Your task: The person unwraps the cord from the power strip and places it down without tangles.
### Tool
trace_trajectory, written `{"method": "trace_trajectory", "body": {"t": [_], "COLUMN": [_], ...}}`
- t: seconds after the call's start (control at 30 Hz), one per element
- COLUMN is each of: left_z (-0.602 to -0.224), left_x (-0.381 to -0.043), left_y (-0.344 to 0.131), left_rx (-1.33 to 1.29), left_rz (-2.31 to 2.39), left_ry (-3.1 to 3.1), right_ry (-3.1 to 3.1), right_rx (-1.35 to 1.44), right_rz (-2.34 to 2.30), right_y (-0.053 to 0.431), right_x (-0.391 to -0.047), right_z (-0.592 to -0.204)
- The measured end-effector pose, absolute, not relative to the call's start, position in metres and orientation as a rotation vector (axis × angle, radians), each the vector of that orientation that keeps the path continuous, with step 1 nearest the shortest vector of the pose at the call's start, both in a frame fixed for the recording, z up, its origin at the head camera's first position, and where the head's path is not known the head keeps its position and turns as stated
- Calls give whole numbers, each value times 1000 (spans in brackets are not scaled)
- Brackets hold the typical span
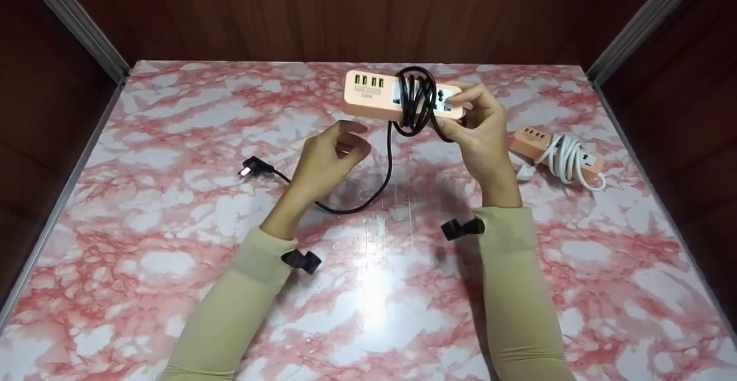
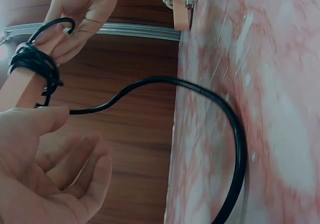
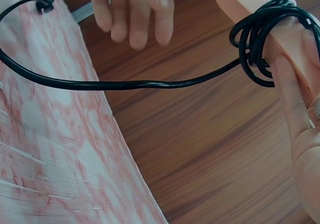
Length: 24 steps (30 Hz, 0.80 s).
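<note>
My right hand (image 1: 482,130) grips one end of a peach power strip (image 1: 368,103), holding it up above the tabletop. Several turns of black cord (image 1: 410,105) wrap around the strip's middle. From the wraps the cord's free length hangs down, curves across the table and passes behind my left wrist. Its black plug (image 1: 257,166) lies on the table to the left. Just below and left of the strip, my left hand (image 1: 328,156) hovers with loosely bent fingers and nothing held. In the left wrist view, a gap shows between its thumb and fingers (image 2: 92,184).
A second peach power strip (image 1: 525,142), wrapped in white cord (image 1: 567,159), lies on the table to the right. The red-and-white marbled tabletop (image 1: 167,263) is bounded by dark wood panels (image 1: 368,12) at the back and sides. Black straps (image 1: 302,261) stick out from both sleeves.
</note>
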State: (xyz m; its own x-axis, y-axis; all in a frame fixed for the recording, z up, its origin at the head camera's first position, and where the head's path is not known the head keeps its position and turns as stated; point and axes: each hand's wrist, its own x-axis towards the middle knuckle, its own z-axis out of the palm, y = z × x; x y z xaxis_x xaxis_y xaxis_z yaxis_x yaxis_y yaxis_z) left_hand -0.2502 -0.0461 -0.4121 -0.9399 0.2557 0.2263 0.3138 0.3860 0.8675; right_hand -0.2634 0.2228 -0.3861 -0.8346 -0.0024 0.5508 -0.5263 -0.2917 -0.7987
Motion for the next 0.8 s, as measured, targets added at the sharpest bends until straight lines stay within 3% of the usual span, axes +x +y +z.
{"method": "trace_trajectory", "body": {"t": [0.8], "left_z": [-433], "left_x": [-257], "left_y": [-10], "left_rx": [-551], "left_rz": [-1845], "left_ry": [-2534], "right_ry": [-1579], "right_rx": [697], "right_rz": [2220], "right_y": [221], "right_x": [-263], "right_z": [-385]}}
